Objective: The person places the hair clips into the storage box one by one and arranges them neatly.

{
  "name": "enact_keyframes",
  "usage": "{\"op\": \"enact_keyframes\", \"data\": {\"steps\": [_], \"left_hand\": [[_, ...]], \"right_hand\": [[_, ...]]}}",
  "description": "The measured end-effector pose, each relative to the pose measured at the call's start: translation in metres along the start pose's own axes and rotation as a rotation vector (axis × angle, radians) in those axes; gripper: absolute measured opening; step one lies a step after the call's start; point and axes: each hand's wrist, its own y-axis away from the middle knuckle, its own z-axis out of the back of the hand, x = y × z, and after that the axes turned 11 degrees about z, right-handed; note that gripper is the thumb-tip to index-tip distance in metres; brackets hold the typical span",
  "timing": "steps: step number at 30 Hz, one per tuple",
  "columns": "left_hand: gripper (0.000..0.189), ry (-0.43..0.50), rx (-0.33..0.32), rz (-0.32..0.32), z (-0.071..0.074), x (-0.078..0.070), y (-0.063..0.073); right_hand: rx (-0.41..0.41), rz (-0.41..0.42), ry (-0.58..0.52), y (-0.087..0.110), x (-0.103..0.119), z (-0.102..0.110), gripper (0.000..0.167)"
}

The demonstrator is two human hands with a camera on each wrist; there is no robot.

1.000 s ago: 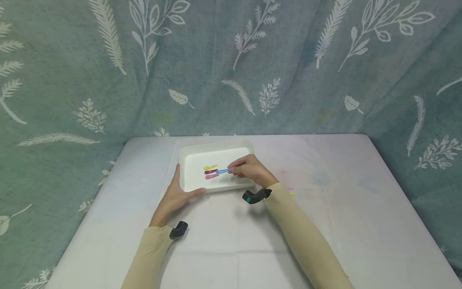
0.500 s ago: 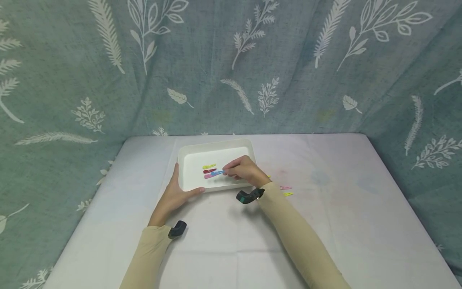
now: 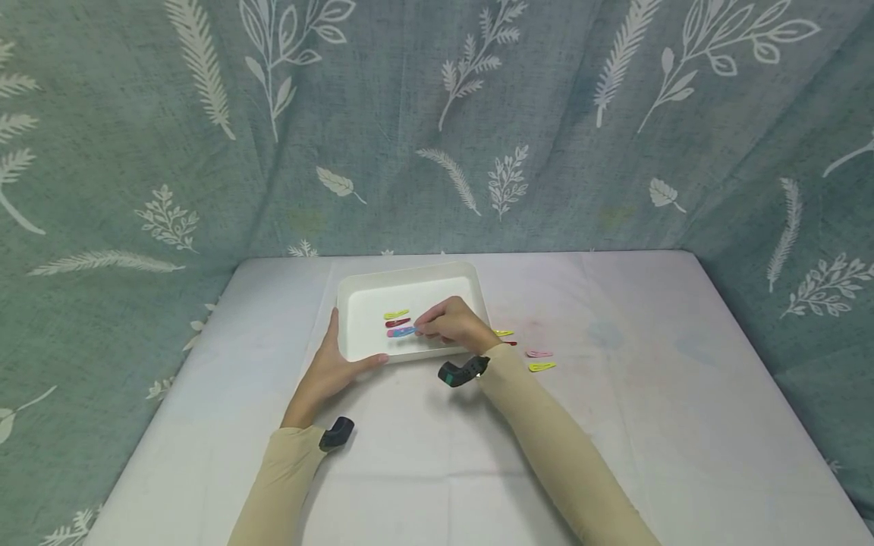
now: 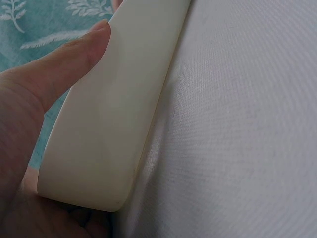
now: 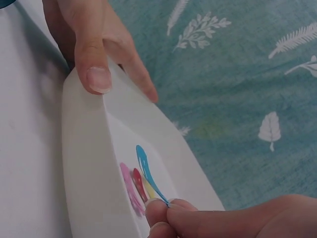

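A white rectangular tray sits on the table. My left hand holds its near left corner, thumb at the rim of the near wall and fingers along the left side. Over the tray, my right hand pinches one end of a blue snap hair clip between thumb and fingertips. Inside lie a yellow hair clip, a red hair clip and a pink hair clip, roughly in a row. In the head view the blue clip overlaps the pink one.
Right of the tray, a pink clip and a yellow clip lie on the white tablecloth. Another yellow clip and a red one show partly behind the right wrist. A leaf-patterned curtain hangs behind the table.
My right hand has moved left and slightly down with the blue clip, from beside the red clip to over the pink one. More clips on the right have come into view. The left hand stays put.
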Motion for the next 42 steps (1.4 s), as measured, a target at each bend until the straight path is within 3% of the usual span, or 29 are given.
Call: {"op": "enact_keyframes", "data": {"steps": [7,18,25,30,42], "left_hand": [[0.141,-0.006,-0.004,-0.005,0.0,0.0,0.001],[0.14,-0.013,-0.017,-0.004,0.0,-0.004,0.002],[0.141,-0.021,-0.024,0.01,-0.001,-0.003,0.001],[0.139,-0.01,-0.029,-0.024,-0.002,-0.004,0.001],[0.141,0.002,-0.025,-0.02,-0.002,-0.002,0.001]], "right_hand": [[-0.036,-0.016,0.015,-0.001,-0.002,-0.007,0.007],[-0.112,-0.015,0.132,-0.007,-0.003,-0.016,0.005],[-0.113,-0.007,0.179,-0.009,-0.002,-0.02,0.005],[-0.117,0.002,0.215,-0.008,0.001,-0.02,0.005],[-0.061,-0.024,0.17,-0.013,-0.003,-0.015,0.004]]}}
